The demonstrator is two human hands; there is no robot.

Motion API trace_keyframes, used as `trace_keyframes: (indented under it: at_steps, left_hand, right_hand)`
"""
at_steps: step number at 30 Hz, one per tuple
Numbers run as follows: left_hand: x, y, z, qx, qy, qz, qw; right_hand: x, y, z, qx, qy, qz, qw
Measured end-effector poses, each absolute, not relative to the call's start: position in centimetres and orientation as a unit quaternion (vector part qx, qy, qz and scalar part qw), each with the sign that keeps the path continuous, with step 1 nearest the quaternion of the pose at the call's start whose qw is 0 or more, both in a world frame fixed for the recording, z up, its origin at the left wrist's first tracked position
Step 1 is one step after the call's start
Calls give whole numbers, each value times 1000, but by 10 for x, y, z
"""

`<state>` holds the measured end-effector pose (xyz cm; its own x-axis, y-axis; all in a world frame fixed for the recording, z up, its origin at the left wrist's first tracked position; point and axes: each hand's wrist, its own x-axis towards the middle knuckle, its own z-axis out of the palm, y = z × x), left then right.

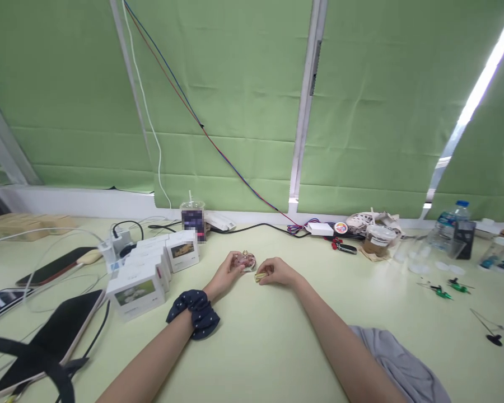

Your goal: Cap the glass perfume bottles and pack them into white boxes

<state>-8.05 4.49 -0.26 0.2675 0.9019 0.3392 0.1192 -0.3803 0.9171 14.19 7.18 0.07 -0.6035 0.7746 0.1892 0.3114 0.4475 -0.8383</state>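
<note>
Near the middle of the table, my left hand (227, 274) is closed around the side of a small pinkish, see-through object (247, 262) with a gold-coloured bit on top. Its exact kind is too small to make out. A dark blue dotted scrunchie (195, 312) circles my left wrist. Just to the right, my right hand (280, 271) pinches a small yellowish-gold piece (260, 276) between thumb and fingers, low over the tabletop. A narrow gap separates the two hands. The fingers partly hide both held things.
White boxes (136, 288) stand in a row on the left, near tablets (52, 341) and cables. A drink cup (193, 221) stands behind. To the right are a folding tool (344, 247), a lidded tub (378, 240), a water bottle (451, 224) and small green-handled tools (441, 292).
</note>
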Motion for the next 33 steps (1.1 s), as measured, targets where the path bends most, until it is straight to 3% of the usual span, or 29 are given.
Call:
trace_keyframes:
  at_steps: [23,28,33]
  left_hand:
    - [-84,24,-2,683,387,456,420]
    - [-82,20,-1,704,387,450,391]
    - [-80,17,2,724,405,432,354]
  right_hand:
    - [145,70,7,-327,-773,482,251]
    - [151,71,15,-302,-726,539,301]
    - [147,65,33,-282,-717,508,385]
